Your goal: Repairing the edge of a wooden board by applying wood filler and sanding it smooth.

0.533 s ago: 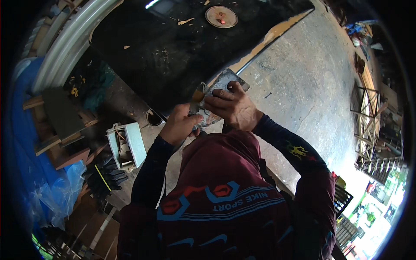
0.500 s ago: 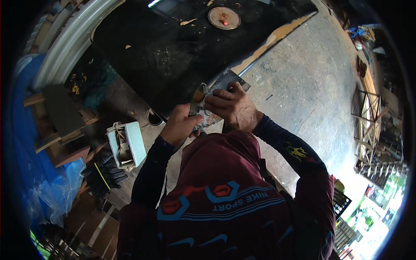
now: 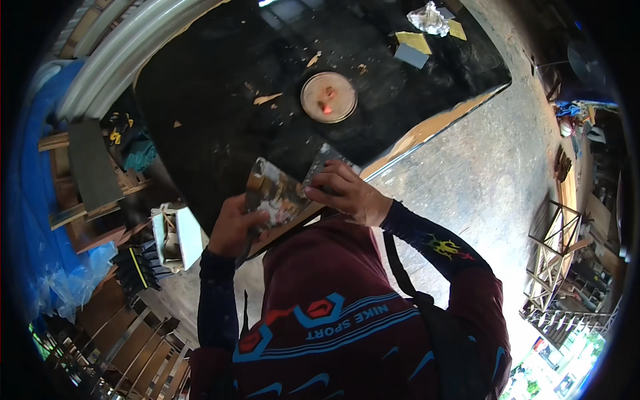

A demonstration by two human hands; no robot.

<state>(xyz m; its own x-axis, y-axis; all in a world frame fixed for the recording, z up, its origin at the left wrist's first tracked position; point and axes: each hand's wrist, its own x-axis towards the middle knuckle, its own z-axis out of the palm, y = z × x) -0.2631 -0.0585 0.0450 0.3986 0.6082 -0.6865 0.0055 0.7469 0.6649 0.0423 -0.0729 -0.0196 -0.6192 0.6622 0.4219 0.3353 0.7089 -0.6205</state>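
Note:
My left hand point(image 3: 231, 225) is closed round a broad putty knife, its flat blade point(image 3: 283, 195) smeared with whitish and tan paste. Right beside it, my right hand point(image 3: 351, 197) grips a second, darker putty knife point(image 3: 325, 162) with specks of paste on it. Both blades are over the near edge of a black tabletop point(image 3: 220, 87), their edges close together; I cannot tell whether they touch. Farther off on the tabletop sits a round, shallow lid point(image 3: 340, 87) bearing reddish-brown paste and a bright red dab.
Crumpled white paper point(image 3: 429, 20), yellow sheets point(image 3: 413, 42) and a grey piece point(image 3: 411, 56) lie at the table's far right. Tan flakes point(image 3: 268, 99) are scattered about. A pale box point(image 3: 190, 235) stands left, near blue sheeting point(image 3: 43, 173) and boards. Wooden frames point(image 3: 543, 250) line the right.
The blades, overlapped half a second ago, are now spread apart side by side. My left hand has moved away from the right. The view has shifted, showing more of the tabletop.

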